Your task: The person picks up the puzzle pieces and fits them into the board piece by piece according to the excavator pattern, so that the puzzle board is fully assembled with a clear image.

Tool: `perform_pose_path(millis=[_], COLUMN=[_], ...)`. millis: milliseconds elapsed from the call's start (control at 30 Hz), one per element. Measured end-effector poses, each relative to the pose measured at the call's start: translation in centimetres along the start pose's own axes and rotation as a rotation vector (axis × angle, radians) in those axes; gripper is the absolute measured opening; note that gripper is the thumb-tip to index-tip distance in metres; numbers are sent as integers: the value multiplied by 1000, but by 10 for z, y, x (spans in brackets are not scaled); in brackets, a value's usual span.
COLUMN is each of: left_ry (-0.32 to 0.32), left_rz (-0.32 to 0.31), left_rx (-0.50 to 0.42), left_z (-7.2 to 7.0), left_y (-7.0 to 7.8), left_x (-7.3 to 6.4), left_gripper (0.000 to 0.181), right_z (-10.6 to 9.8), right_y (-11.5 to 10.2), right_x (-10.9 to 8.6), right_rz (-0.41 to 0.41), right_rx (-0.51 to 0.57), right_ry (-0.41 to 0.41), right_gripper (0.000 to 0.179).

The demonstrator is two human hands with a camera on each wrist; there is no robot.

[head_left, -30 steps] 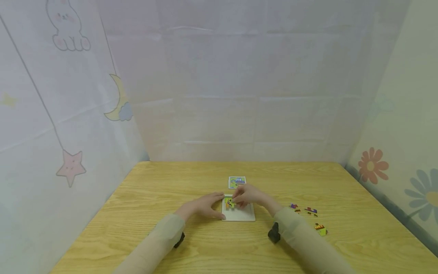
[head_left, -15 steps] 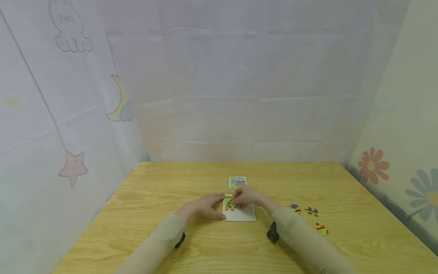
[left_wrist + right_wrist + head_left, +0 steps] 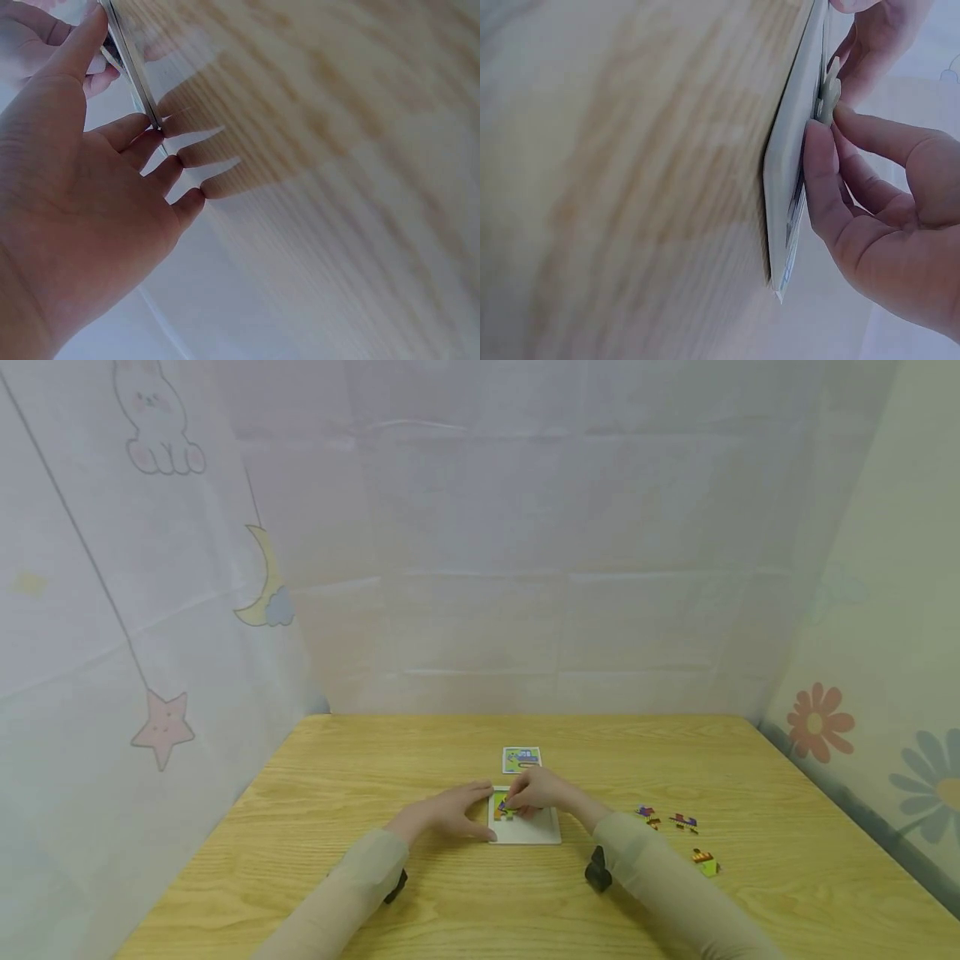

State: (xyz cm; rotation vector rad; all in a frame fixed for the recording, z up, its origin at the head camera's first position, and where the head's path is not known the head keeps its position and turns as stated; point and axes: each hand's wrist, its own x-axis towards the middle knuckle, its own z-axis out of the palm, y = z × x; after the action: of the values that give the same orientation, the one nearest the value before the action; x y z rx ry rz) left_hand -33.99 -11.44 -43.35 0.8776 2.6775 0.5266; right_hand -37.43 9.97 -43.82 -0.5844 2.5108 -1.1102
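A white puzzle tray (image 3: 534,837) lies at the middle of the table, with colourful puzzle pieces (image 3: 498,815) in its upper left part. My left hand (image 3: 448,812) rests at the tray's left side, fingers extended to the upper corner and thumb at the lower one. In the left wrist view, the fingertips of that hand (image 3: 97,180) touch the table beside the tray's edge. Over the tray, my right hand (image 3: 542,788) pinches a small puzzle piece (image 3: 829,94) between thumb and fingers. The piece is tilted close against the tray, its face mostly hidden.
A picture card (image 3: 521,759) with a purple-blue vehicle lies just behind the tray. To the right are several loose puzzle pieces (image 3: 683,822), including a yellow-green piece (image 3: 708,866) nearer the front. Printed cloth walls (image 3: 480,627) surround the table's back and sides.
The right hand stays over the tray, its fingertips shifting slightly left and lower with the puzzle piece. The left hand keeps its place at the tray's edge.
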Motion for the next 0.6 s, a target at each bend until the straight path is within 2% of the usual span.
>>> perform_pose_path(millis=[200, 600], left_ry=[8, 0], left_rz=[23, -13], left_rx=[6, -12], left_z=[-1, 0], left_y=[1, -1], left_x=[-2, 0], left_gripper=[85, 82], right_z=[0, 1], right_y=[-3, -6], right_x=[-3, -4], right_rz=[8, 7], right_rx=[-12, -32], right_ry=[-9, -37], right_gripper=[13, 13])
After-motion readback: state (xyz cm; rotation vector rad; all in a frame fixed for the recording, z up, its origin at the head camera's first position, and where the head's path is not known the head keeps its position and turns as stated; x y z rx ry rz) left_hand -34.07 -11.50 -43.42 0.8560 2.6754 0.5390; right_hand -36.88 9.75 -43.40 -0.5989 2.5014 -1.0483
